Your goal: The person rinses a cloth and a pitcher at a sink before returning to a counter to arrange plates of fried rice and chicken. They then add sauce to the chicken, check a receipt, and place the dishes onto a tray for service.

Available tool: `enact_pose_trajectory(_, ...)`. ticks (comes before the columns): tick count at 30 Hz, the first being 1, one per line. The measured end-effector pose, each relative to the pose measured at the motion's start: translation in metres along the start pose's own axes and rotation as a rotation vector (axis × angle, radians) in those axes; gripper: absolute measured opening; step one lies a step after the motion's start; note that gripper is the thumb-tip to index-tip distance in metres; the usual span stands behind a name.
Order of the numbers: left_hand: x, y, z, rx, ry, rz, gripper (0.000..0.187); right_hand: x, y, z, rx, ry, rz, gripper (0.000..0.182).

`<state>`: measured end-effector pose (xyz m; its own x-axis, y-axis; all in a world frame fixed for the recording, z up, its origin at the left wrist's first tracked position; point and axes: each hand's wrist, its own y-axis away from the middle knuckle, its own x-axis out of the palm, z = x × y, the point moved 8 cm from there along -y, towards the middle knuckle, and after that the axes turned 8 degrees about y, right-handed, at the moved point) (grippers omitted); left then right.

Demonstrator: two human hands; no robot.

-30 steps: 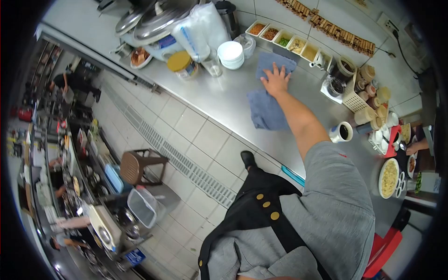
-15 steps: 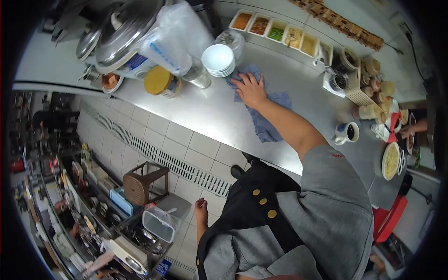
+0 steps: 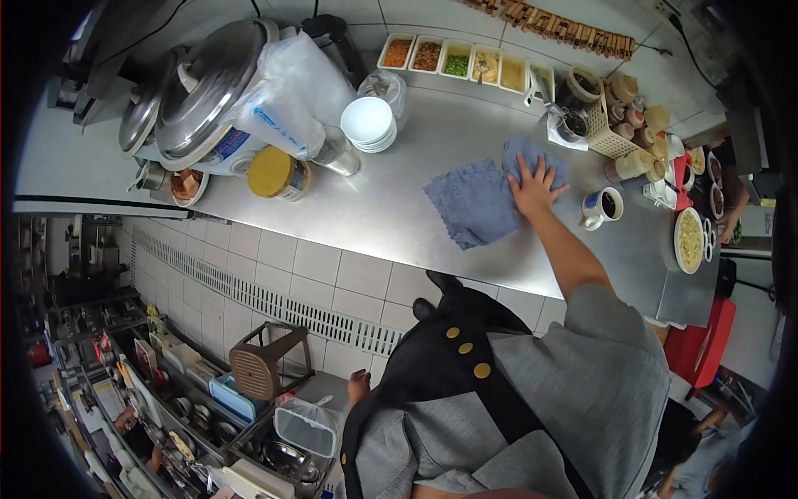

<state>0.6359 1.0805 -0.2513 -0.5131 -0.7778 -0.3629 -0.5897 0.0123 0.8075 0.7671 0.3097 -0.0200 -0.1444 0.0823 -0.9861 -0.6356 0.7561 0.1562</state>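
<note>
My right hand (image 3: 535,190) lies flat with its fingers spread on a blue cloth (image 3: 474,204). The cloth is partly bunched beneath the fingers, and its loose part spreads to the left over the steel counter (image 3: 399,224). Low beside my body, away from the counter, hangs my left hand (image 3: 359,386); its fingers are curled and nothing shows in them. To the right of the cloth stands a mug (image 3: 602,207) with dark liquid. A stack of white bowls (image 3: 369,123) sits on the counter's left part, beside a clear glass (image 3: 338,152).
Small tubs of toppings (image 3: 456,61) line the wall. A yellow-lidded jar (image 3: 278,173), plastic bags (image 3: 291,91) and a big lidded pot (image 3: 212,91) occupy the left. A basket of bottles (image 3: 613,133) and a noodle plate (image 3: 689,240) are rightward. Another person's hand (image 3: 729,224) shows far right.
My right hand has slid the cloth to the right along the counter, away from the bowls and closer to the mug. My left hand still hangs low. The whole view has shifted slightly.
</note>
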Motion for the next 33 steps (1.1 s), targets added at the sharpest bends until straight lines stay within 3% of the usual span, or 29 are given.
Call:
enact_pose_trajectory(2, 0.002, -0.002, -0.003, -0.021, 0.113, 0.022, 0.036, -0.002, -0.001, 0.011, 0.008, 0.061, 0.026, 0.058)
enact_pose_trajectory(4, -0.004, 0.017, -0.017, 0.029, 0.421, -0.180, 0.036, 0.003, -0.011, 0.044, -0.229, 0.158, -0.022, 0.058)
enact_pose_trajectory(5, -0.002, 0.024, -0.027, 0.036, 0.421, -0.191, 0.036, -0.001, -0.019, 0.057, -0.234, 0.148, -0.026, 0.058)
enact_pose_trajectory(7, 0.003, 0.029, -0.047, 0.046, 0.193, -0.117, 0.036, -0.012, -0.043, 0.103, -0.331, 0.091, 0.011, 0.066)
enact_pose_trajectory(8, 0.007, 0.010, -0.015, 0.071, 0.206, -0.125, 0.035, -0.018, -0.053, 0.123, -0.330, 0.080, 0.012, 0.066)
enact_pose_trajectory(11, 0.002, 0.041, -0.058, 0.163, -0.067, -0.212, 0.034, -0.023, -0.084, 0.167, -0.258, -0.083, 0.126, 0.075)
enact_pose_trajectory(14, -0.002, 0.049, -0.075, 0.116, -0.048, -0.211, 0.034, -0.028, -0.106, 0.187, -0.187, -0.134, 0.153, 0.082)
enact_pose_trajectory(17, -0.011, 0.056, -0.080, 0.131, -0.079, -0.206, 0.034, -0.024, -0.103, 0.180, -0.177, -0.116, 0.175, 0.079)
enact_pose_trajectory(19, -0.017, 0.042, -0.077, 0.191, -0.056, -0.211, 0.034, -0.023, -0.082, 0.180, -0.474, -0.146, -0.172, 0.077)
enact_pose_trajectory(21, -0.019, 0.020, -0.036, 0.064, 0.235, -0.202, 0.034, -0.014, -0.018, 0.163, -0.760, -0.174, -0.255, 0.071)
enact_pose_trajectory(23, -0.023, 0.009, -0.034, 0.103, 0.088, -0.197, 0.033, -0.028, 0.073, 0.130, -0.777, -0.161, -0.015, 0.067)
enact_pose_trajectory(27, -0.017, -0.017, -0.041, 0.200, -0.119, -0.122, 0.034, -0.019, 0.145, 0.086, -0.749, -0.145, -0.049, 0.062)
enact_pose_trajectory(29, -0.018, -0.026, -0.048, 0.240, -0.103, -0.101, 0.034, 0.003, 0.150, 0.077, -0.729, -0.139, -0.082, 0.060)
enact_pose_trajectory(31, -0.014, -0.036, -0.067, 0.252, -0.318, -0.105, 0.035, 0.024, 0.116, 0.063, -0.549, -0.404, -0.032, 0.051)
enact_pose_trajectory(33, -0.014, -0.042, -0.093, 0.451, -0.342, -0.120, 0.034, -0.007, 0.084, 0.055, -0.387, -0.514, -0.313, 0.044)
